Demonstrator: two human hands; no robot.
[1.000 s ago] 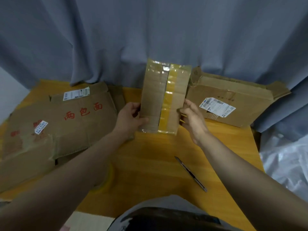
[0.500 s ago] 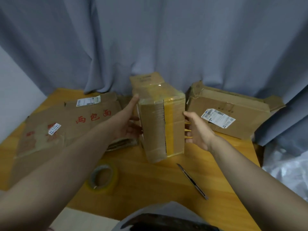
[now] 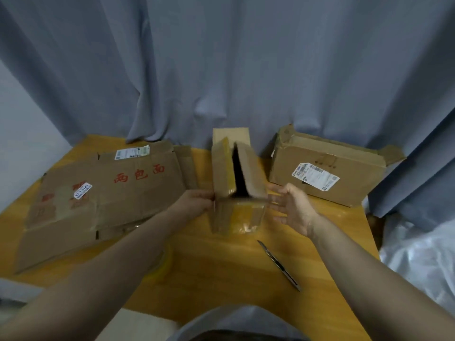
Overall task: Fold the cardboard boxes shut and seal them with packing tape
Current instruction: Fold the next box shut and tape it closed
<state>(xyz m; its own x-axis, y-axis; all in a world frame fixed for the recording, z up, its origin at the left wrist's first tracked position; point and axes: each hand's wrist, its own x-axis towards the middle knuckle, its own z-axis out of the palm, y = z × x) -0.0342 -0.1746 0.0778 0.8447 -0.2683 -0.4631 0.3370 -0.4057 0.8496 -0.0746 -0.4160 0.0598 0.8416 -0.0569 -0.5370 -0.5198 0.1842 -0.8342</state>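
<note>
Cardboard box [image 3: 236, 215], tape-glossy, flaps ajar; left hand [image 3: 194, 203] grips it, right hand [image 3: 293, 207] spread open alongside.

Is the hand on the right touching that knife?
Apart. The head view shows bare table between the right hand and the knife.

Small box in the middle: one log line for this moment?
box upright, top flaps ajar | left hand at its left edge | right hand open at its right | knife unused
</note>
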